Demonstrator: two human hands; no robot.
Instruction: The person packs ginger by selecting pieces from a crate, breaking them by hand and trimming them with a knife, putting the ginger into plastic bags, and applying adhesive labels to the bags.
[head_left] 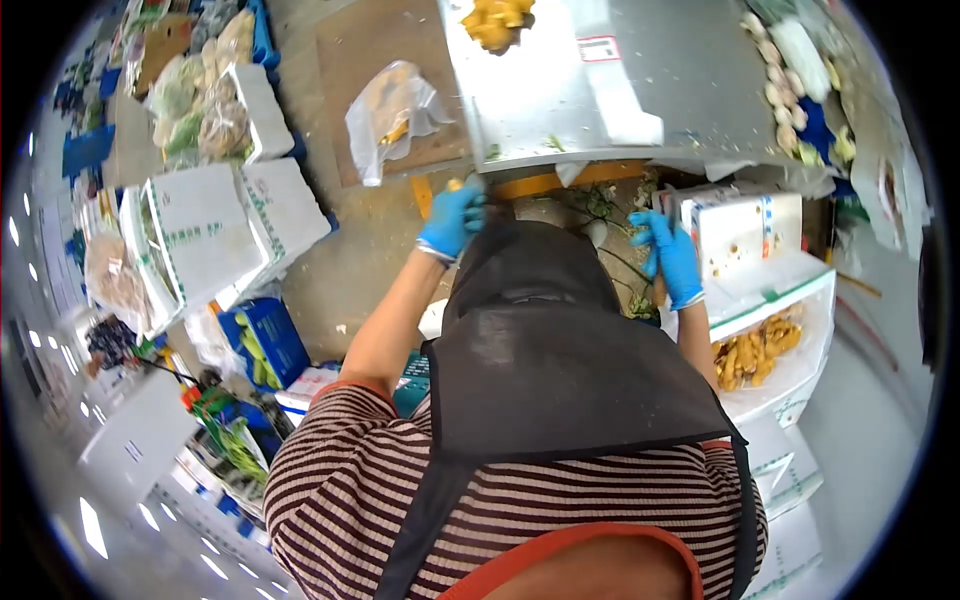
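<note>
My left hand (455, 222), in a blue glove, is closed near the table's front edge. A small yellowish tip pokes out above its fingers; what it belongs to is hidden. My right hand (670, 258), gloved in blue too, hangs beside the white foam box (745, 232) with its fingers apart and nothing visible in them. Behind that hand lies a lined foam box holding several pieces of ginger (757, 352). More ginger (495, 22) rests at the far end of the metal table (535, 110).
A plastic bag (395, 115) with something yellow lies on a brown board (340, 60) at left. White foam boxes (205, 225) and a blue crate (268, 340) of green vegetables stand further left. Garlic bulbs (785, 95) line the table's right side. Green stems (600, 200) lie below the table edge.
</note>
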